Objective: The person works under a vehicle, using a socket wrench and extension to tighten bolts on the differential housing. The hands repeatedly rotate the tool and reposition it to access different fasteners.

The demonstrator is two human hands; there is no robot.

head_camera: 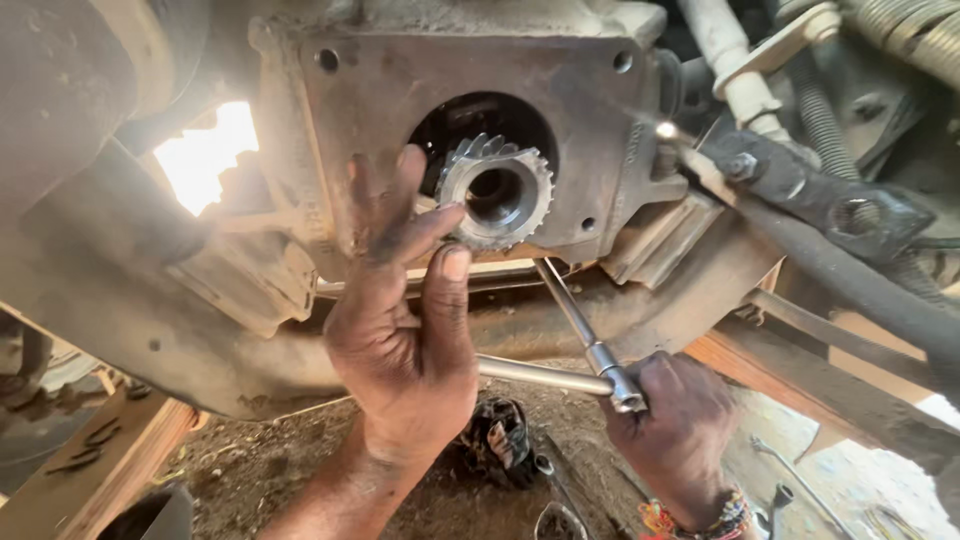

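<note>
The left hand (405, 340) reaches up to a toothed steel gear (496, 190) that sits in the round opening of a flat, grimy metal housing (590, 140) — its fingers (385, 195) lie spread against the housing face, and the thumb rests under the gear's rim. Lower right, the right hand (675, 430) has its fingers wrapped tight around a chrome socket wrench (600, 360), whose extension bar slants up to the housing's lower edge — just beneath the gear. Below lies dusty ground (260, 470).
</note>
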